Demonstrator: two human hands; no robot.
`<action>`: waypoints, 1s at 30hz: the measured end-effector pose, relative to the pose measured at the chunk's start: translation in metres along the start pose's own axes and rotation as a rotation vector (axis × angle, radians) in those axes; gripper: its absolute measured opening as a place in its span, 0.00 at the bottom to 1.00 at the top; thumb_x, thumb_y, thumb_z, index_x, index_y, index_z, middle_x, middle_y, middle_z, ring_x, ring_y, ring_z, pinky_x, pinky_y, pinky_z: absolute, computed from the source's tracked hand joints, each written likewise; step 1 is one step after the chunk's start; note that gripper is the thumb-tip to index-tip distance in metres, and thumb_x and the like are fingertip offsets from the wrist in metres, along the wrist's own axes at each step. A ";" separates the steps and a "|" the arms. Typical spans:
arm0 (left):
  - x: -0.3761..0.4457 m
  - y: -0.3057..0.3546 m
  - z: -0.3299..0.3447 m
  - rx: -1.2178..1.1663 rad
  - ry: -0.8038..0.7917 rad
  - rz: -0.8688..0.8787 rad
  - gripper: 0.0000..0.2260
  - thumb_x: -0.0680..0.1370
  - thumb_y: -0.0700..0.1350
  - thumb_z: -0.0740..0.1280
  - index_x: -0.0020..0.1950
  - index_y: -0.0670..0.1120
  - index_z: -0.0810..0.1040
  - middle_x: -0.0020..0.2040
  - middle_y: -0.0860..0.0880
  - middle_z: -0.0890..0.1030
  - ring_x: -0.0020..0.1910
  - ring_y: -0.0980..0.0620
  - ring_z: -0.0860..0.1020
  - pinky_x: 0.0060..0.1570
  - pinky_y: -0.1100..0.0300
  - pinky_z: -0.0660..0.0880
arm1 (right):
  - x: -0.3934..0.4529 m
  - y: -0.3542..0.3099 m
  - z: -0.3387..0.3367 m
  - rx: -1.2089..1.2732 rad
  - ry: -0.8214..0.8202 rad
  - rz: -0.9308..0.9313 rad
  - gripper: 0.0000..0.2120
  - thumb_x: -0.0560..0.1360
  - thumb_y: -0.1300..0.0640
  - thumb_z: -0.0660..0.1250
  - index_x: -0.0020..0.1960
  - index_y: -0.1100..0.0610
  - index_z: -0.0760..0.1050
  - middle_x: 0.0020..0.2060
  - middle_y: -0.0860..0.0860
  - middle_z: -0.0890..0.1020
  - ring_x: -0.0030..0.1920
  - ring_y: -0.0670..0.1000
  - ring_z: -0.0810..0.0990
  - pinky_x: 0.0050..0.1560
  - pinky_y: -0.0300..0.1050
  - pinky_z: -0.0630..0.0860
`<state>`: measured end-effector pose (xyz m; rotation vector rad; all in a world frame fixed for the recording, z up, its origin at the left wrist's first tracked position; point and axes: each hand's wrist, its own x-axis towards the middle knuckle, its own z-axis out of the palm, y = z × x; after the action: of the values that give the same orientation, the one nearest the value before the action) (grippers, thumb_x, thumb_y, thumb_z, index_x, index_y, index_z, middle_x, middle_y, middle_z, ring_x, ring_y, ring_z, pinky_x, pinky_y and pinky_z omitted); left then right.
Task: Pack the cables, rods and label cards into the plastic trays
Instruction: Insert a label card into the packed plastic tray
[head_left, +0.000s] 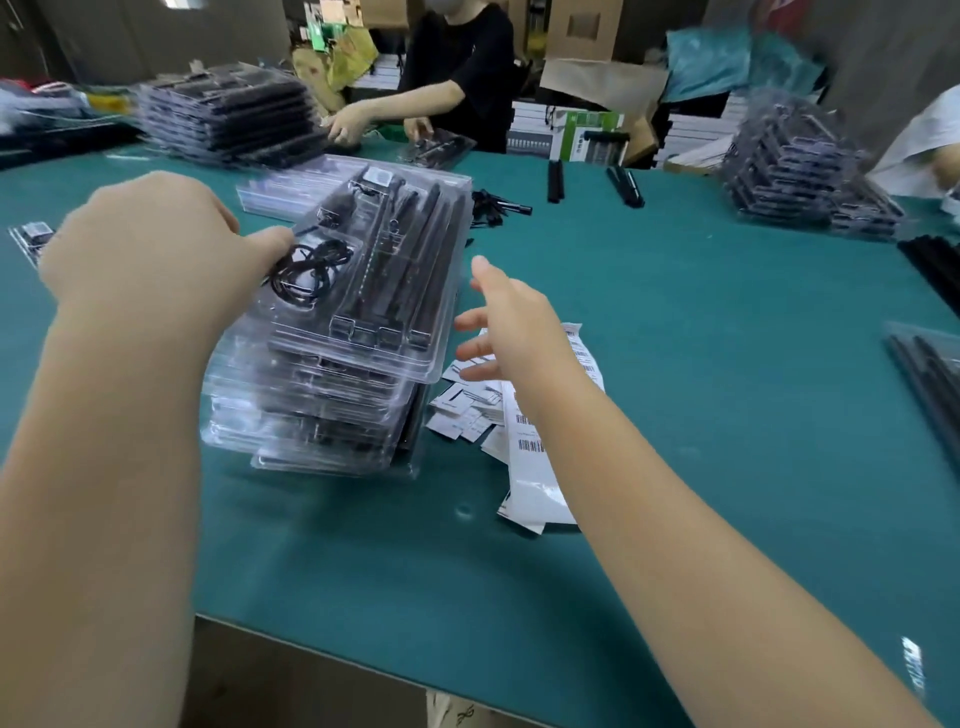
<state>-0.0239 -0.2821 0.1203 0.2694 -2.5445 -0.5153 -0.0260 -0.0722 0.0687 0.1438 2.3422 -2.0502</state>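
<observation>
Stack of clear plastic trays (317, 415) sits on green table (675, 389), center-left, just in front of the person. Top tray (379, 275) lies tilted on the stack, w/ black rods (415, 249) side by side in its long slots and a small label card (378, 177) at the far end. Left hand (150, 244) at the tray's left edge, fingers pinching a coiled black cable (309, 270) over the tray's round compartment. Right hand (511, 322) hovers just right of the stack, fingers spread and relaxed, holding nothing, above loose label cards (467, 405) and barcode sheets (535, 467) scattered on the table. More black rods (623, 187) lie farther back, apart from the stack. Filled tray piles at far left (228, 114) and far right (795, 161). Another person (457, 73) in a black top works across the table.
</observation>
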 end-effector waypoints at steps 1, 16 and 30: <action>0.001 0.000 0.002 0.017 0.024 0.008 0.25 0.65 0.67 0.61 0.38 0.45 0.77 0.43 0.38 0.80 0.48 0.35 0.77 0.51 0.38 0.75 | -0.002 0.003 -0.002 0.002 -0.024 0.000 0.19 0.80 0.43 0.55 0.62 0.53 0.72 0.43 0.49 0.78 0.33 0.47 0.79 0.33 0.44 0.80; -0.008 -0.021 0.010 -0.108 -0.086 -0.120 0.26 0.66 0.64 0.52 0.30 0.42 0.74 0.31 0.39 0.76 0.37 0.38 0.76 0.48 0.43 0.76 | -0.008 0.022 0.000 0.050 -0.183 -0.023 0.37 0.71 0.40 0.66 0.76 0.45 0.57 0.65 0.41 0.73 0.60 0.47 0.76 0.58 0.46 0.76; -0.051 -0.025 0.030 -0.921 -0.084 -0.434 0.17 0.65 0.66 0.66 0.37 0.54 0.80 0.38 0.53 0.77 0.42 0.48 0.75 0.50 0.50 0.70 | -0.016 0.015 0.041 0.180 -0.204 0.131 0.40 0.73 0.37 0.59 0.77 0.43 0.42 0.77 0.44 0.54 0.75 0.53 0.57 0.72 0.56 0.54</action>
<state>0.0050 -0.2814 0.0628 0.4449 -2.0359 -1.7908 -0.0105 -0.1114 0.0497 0.0839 1.9769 -2.0993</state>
